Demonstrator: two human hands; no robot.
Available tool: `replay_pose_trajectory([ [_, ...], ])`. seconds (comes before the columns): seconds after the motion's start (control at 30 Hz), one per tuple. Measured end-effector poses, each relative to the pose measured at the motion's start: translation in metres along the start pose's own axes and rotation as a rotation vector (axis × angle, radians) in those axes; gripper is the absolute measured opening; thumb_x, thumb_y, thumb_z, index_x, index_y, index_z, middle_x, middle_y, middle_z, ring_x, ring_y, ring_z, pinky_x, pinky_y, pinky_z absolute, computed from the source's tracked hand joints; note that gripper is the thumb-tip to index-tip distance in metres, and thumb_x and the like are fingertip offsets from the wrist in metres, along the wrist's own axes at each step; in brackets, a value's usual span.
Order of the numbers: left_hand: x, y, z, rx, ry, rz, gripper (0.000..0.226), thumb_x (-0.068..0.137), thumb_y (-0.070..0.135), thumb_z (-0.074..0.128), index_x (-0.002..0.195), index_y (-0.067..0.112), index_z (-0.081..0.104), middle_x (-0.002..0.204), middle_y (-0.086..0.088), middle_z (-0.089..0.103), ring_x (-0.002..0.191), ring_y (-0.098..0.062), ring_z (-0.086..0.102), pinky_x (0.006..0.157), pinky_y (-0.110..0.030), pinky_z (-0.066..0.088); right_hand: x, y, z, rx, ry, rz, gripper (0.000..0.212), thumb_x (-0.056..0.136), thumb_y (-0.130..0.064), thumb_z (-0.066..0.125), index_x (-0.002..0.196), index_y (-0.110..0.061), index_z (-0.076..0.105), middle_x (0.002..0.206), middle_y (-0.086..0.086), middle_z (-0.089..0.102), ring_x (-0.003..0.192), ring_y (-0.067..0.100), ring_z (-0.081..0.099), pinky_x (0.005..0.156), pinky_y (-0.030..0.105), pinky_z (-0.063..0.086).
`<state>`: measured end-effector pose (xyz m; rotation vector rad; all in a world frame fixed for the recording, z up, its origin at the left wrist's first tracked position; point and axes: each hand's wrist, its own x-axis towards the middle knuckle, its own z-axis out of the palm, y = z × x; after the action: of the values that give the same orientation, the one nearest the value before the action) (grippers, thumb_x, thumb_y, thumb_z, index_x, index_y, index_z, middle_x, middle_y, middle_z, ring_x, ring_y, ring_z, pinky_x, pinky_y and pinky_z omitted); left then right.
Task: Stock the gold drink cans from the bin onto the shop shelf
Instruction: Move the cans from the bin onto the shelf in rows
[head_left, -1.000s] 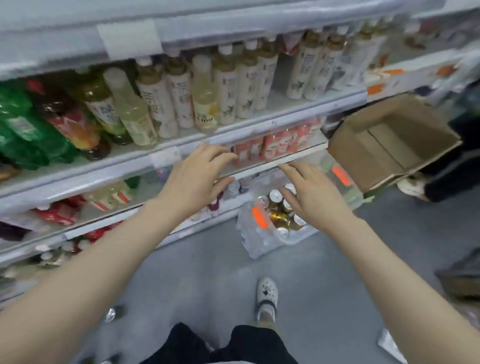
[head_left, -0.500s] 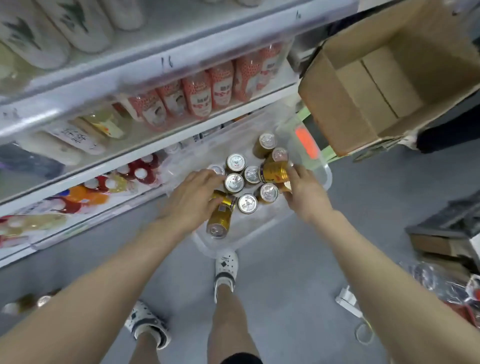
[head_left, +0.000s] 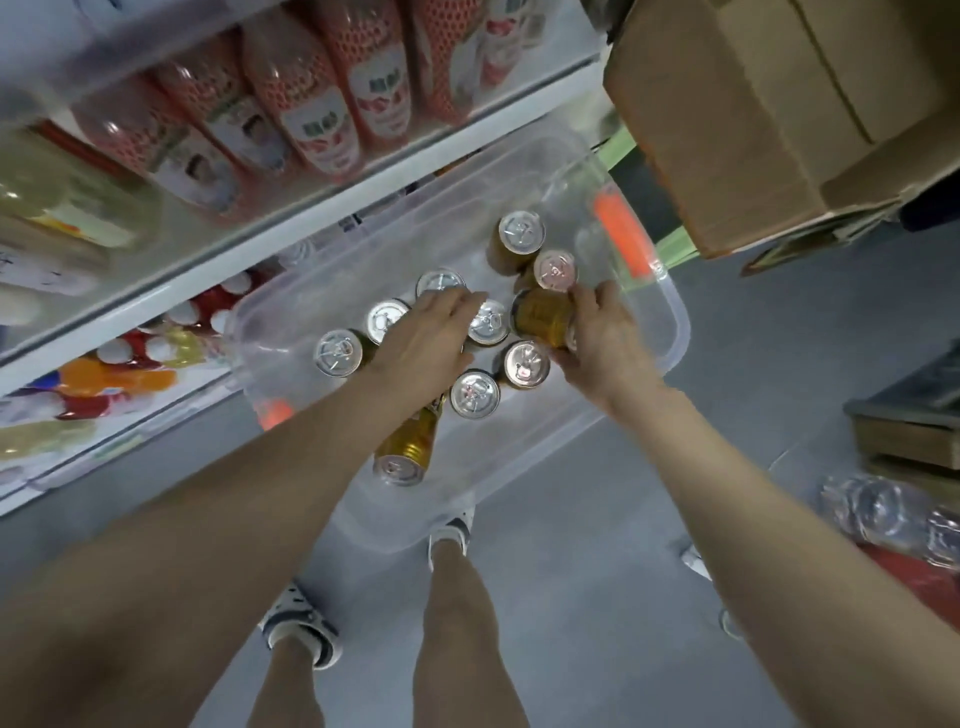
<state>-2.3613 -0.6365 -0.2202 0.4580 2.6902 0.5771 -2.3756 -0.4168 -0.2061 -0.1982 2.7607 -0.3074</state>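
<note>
Over clear bin (head_left: 655, 310), right hand (head_left: 608, 349) grip curled round tilted gold can (head_left: 542, 318), left hand (head_left: 426, 349) grip atop cans (head_left: 474, 394), state unclear.

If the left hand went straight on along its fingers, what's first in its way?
Most likely the upright can just off the left hand's fingertips in the bin; depth is unclear from above, so it might pass over the lid.

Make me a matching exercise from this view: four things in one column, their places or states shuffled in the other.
1. brown cardboard box
2. clear plastic bin
3. red-labelled plastic bottles
4. right hand

A. grips a tilted gold drink can
B. on the white shelf
C. upper right of view
D. on the grey floor

Pairs: 1-C, 2-D, 3-B, 4-A.
</note>
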Motion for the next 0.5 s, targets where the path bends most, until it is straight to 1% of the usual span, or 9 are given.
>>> replay_pose_trajectory([
  [0.07, 0.017, 0.000, 0.008, 0.054, -0.022, 0.033, 0.073, 0.077, 0.016, 0.075, 0.141, 0.007, 0.041, 0.136, -0.016, 0.048, 0.123, -0.035, 0.044, 0.097, -0.043, 0.042, -0.015, -0.007, -0.003, 0.069, 0.088, 0.023, 0.053, 0.069, -0.011, 0.078, 0.113, -0.001, 0.050, 0.107, 0.019, 0.046, 0.080, 0.040, 0.055, 0.064, 0.042, 0.046],
  [0.1, 0.025, -0.001, 0.013, 0.094, -0.040, 0.059, 0.076, 0.074, 0.018, 0.077, 0.140, 0.006, 0.041, 0.135, -0.017, 0.049, 0.123, -0.036, 0.044, 0.099, -0.042, 0.039, -0.021, -0.009, -0.004, 0.082, 0.112, 0.026, 0.052, 0.068, -0.010, 0.078, 0.111, -0.001, 0.051, 0.107, 0.018, 0.046, 0.077, 0.039, 0.054, 0.062, 0.042, 0.045],
  [0.2, 0.043, -0.007, 0.027, 0.240, -0.107, 0.115, 0.083, 0.069, 0.029, 0.081, 0.138, 0.005, 0.043, 0.131, -0.018, 0.053, 0.126, -0.037, 0.043, 0.108, -0.044, 0.029, -0.024, -0.007, -0.001, 0.114, 0.129, 0.018, 0.054, 0.068, -0.014, 0.079, 0.112, -0.001, 0.051, 0.109, 0.018, 0.046, 0.080, 0.038, 0.055, 0.063, 0.041, 0.045],
  [0.27, 0.050, -0.010, 0.032, 0.279, -0.117, 0.116, 0.080, 0.067, 0.031, 0.082, 0.134, 0.006, 0.047, 0.127, -0.017, 0.058, 0.127, -0.037, 0.042, 0.112, -0.045, 0.022, -0.021, -0.005, 0.000, 0.114, 0.123, 0.014, 0.054, 0.068, -0.018, 0.079, 0.112, -0.002, 0.051, 0.111, 0.017, 0.047, 0.084, 0.037, 0.055, 0.066, 0.040, 0.045],
  [0.3, 0.051, -0.010, 0.033, 0.271, -0.112, 0.114, 0.077, 0.066, 0.029, 0.083, 0.131, 0.005, 0.050, 0.124, -0.018, 0.060, 0.126, -0.037, 0.044, 0.112, -0.045, 0.022, -0.019, -0.004, 0.000, 0.113, 0.117, 0.015, 0.054, 0.069, -0.020, 0.079, 0.112, -0.002, 0.051, 0.112, 0.017, 0.048, 0.086, 0.037, 0.056, 0.068, 0.041, 0.045],
  [0.33, 0.051, -0.009, 0.033, 0.250, -0.102, 0.114, 0.075, 0.064, 0.027, 0.084, 0.127, 0.004, 0.053, 0.120, -0.019, 0.061, 0.122, -0.037, 0.046, 0.111, -0.044, 0.025, -0.018, -0.004, 0.000, 0.119, 0.108, 0.021, 0.054, 0.070, -0.022, 0.079, 0.113, -0.002, 0.051, 0.112, 0.016, 0.050, 0.088, 0.037, 0.056, 0.070, 0.041, 0.045],
  [0.4, 0.045, -0.007, 0.028, 0.155, -0.047, 0.097, 0.072, 0.061, 0.022, 0.087, 0.124, 0.003, 0.055, 0.117, -0.019, 0.062, 0.120, -0.037, 0.049, 0.103, -0.043, 0.035, -0.018, -0.004, -0.002, 0.165, 0.101, 0.052, 0.057, 0.071, -0.024, 0.080, 0.116, -0.002, 0.051, 0.111, 0.017, 0.054, 0.091, 0.038, 0.057, 0.072, 0.041, 0.044],
  [0.43, 0.039, -0.005, 0.023, 0.085, -0.017, 0.074, 0.073, 0.061, 0.021, 0.087, 0.125, 0.003, 0.055, 0.119, -0.019, 0.061, 0.122, -0.036, 0.047, 0.100, -0.043, 0.038, -0.019, -0.004, -0.004, 0.201, 0.106, 0.074, 0.061, 0.071, -0.026, 0.081, 0.119, -0.002, 0.051, 0.113, 0.018, 0.054, 0.093, 0.039, 0.057, 0.073, 0.040, 0.045],
  [0.5, 0.023, 0.001, 0.007, -0.029, 0.037, 0.028, 0.074, 0.064, 0.022, 0.085, 0.129, 0.005, 0.052, 0.126, -0.016, 0.058, 0.129, -0.034, 0.042, 0.098, -0.044, 0.041, -0.023, -0.007, -0.012, 0.277, 0.123, 0.127, 0.066, 0.073, -0.030, 0.080, 0.125, -0.005, 0.049, 0.119, 0.016, 0.053, 0.098, 0.038, 0.057, 0.075, 0.037, 0.044],
])
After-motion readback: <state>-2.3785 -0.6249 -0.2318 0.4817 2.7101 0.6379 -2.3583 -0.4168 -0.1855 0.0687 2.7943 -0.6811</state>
